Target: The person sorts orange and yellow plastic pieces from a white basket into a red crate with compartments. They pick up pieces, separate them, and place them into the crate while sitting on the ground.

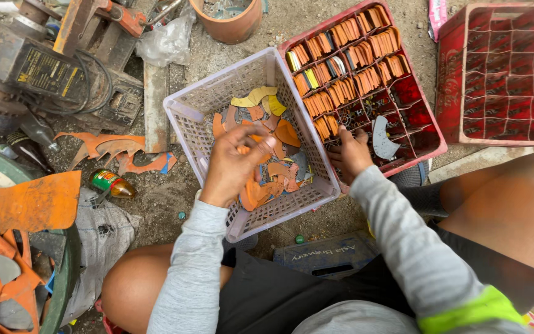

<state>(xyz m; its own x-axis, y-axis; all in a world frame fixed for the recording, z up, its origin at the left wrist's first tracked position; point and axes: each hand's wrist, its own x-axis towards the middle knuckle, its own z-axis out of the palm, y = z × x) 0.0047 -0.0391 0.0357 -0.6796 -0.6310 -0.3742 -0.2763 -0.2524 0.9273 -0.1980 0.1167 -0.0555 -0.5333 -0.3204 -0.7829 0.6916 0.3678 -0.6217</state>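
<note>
I sit on the ground with a white basket (186, 124) between my knees. My left hand (233, 164) is down inside it, fingers (261, 148) curled shut round a few orange metal pieces (244, 149) that I hold just above the heap. The heap (276, 176) lies on the basket's floor: flat curved cut-outs, mostly orange, some yellow near the far wall, a few grey.

My right hand (348, 151) is over the near edge of a red crate (431, 139) that stands touching the basket's right side. The fingers point down into one of the near compartments; I cannot tell whether they are closed on anything there. Just beside that hand a grey curved piece (382, 139) leans in a compartment. The far compartments hold tight upright stacks (347, 62) of orange pieces, with a few yellow and white ones at the left end; the near right compartments look bare.

A second red crate (505, 74) stands well apart to the right, its cells unfilled. Beyond the basket is a clay pot (230, 25). To my left lie a dark machine (38, 68), an orange scrap sheet (115, 151) with curved shapes cut out of it, a small bottle (111, 184) lying on its side, and more orange offcuts (29, 204) resting on a green rim (66, 272).
</note>
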